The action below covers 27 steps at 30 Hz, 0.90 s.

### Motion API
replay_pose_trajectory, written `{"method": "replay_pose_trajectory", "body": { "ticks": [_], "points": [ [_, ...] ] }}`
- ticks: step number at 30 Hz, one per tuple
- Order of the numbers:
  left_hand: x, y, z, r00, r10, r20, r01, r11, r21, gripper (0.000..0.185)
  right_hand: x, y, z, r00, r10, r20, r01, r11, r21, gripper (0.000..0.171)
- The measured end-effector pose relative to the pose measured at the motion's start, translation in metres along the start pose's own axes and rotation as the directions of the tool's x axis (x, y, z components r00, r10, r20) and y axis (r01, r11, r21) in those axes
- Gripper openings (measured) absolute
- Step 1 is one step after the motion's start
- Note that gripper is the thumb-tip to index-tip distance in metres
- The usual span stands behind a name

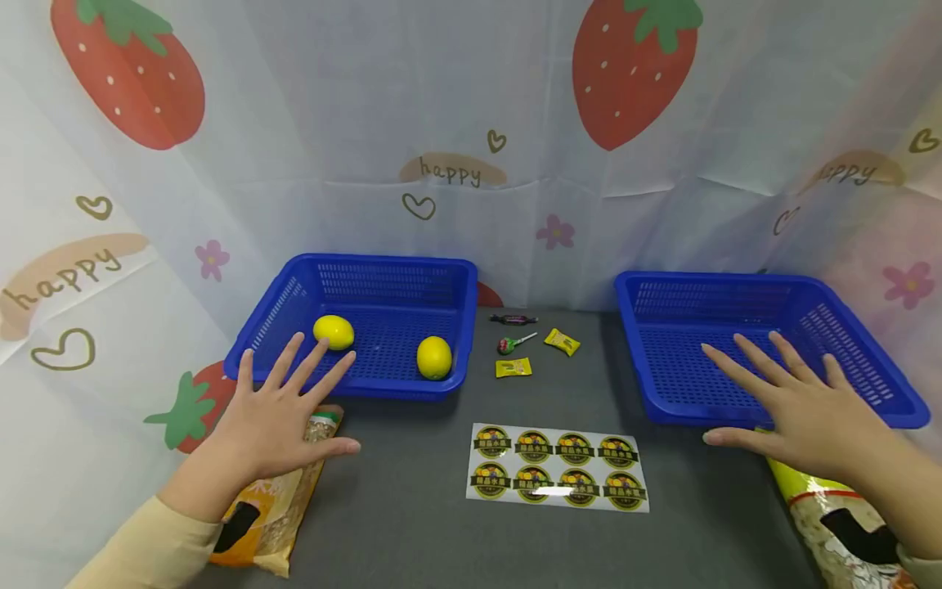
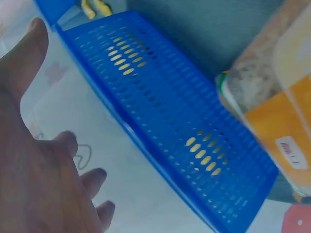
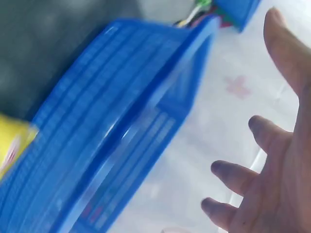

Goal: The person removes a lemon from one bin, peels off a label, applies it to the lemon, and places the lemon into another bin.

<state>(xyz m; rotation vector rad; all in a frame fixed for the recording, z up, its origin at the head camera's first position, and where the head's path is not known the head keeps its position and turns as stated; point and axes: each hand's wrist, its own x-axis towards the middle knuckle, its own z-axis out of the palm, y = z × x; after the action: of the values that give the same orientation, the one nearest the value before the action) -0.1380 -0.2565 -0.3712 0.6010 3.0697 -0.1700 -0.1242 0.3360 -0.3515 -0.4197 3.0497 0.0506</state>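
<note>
My left hand [image 1: 275, 421], fingers spread, is held in the air before the left blue basket [image 1: 397, 393] and over an orange-and-clear food bag [image 1: 283, 523]. Two yellow lemons lie in that basket, one lemon [image 1: 334, 332] at the left and another lemon [image 1: 434, 358] near the right front corner. On the other side, my right hand [image 1: 809, 417] has its fingers spread in front of the right blue basket [image 1: 736, 282], above a yellow-green food bag [image 1: 824, 515] it partly hides. Neither hand holds anything. Both wrist views show the spread fingers beside the baskets.
Between the baskets lie a lollipop [image 1: 515, 342], a dark wrapped candy [image 1: 513, 320], a yellow candy [image 1: 562, 342] and another yellow candy [image 1: 513, 368]. A sheet of round stickers [image 1: 557, 468] lies on the grey table [image 1: 412, 507]. A printed curtain [image 1: 353, 123] hangs behind.
</note>
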Motion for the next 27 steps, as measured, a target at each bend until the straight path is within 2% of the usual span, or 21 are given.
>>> {"method": "replay_pose_trajectory", "body": {
  "ticks": [5, 9, 13, 16, 21, 25, 27],
  "points": [
    [0.012, 0.000, -0.007, 1.000, 0.019, 0.016, -0.016, 0.986, -0.164, 0.091, 0.012, -0.022, -0.014, 0.997, -0.072, 0.013, 0.068, 0.981, 0.182, 0.094],
    [0.027, -0.006, -0.011, 0.998, 0.029, 0.047, -0.013, 0.954, -0.299, 0.082, 0.025, -0.046, -0.021, 0.991, -0.134, 0.013, 0.123, 0.941, 0.315, 0.086],
    [0.042, -0.013, -0.014, 0.997, 0.057, 0.051, -0.029, 0.899, -0.437, 0.077, 0.043, -0.071, -0.022, 0.984, -0.177, 0.002, 0.159, 0.887, 0.433, 0.084],
    [0.051, -0.018, -0.015, 0.995, 0.088, 0.051, -0.048, 0.843, -0.536, 0.073, 0.058, -0.085, -0.020, 0.982, -0.189, -0.011, 0.172, 0.864, 0.474, 0.086],
    [0.061, -0.023, -0.017, 0.992, 0.099, 0.072, -0.029, 0.764, -0.645, 0.067, 0.080, -0.102, -0.012, 0.976, -0.209, -0.052, 0.205, 0.828, 0.523, 0.087],
    [0.071, -0.026, -0.019, 0.994, 0.084, 0.064, -0.016, 0.720, -0.694, 0.063, 0.097, -0.118, -0.002, 0.971, -0.219, -0.091, 0.231, 0.788, 0.571, 0.086],
    [0.077, -0.026, -0.021, 0.995, 0.089, 0.041, -0.035, 0.711, -0.702, 0.061, 0.105, -0.126, 0.003, 0.967, -0.228, -0.112, 0.249, 0.762, 0.598, 0.085]
  ]
}}
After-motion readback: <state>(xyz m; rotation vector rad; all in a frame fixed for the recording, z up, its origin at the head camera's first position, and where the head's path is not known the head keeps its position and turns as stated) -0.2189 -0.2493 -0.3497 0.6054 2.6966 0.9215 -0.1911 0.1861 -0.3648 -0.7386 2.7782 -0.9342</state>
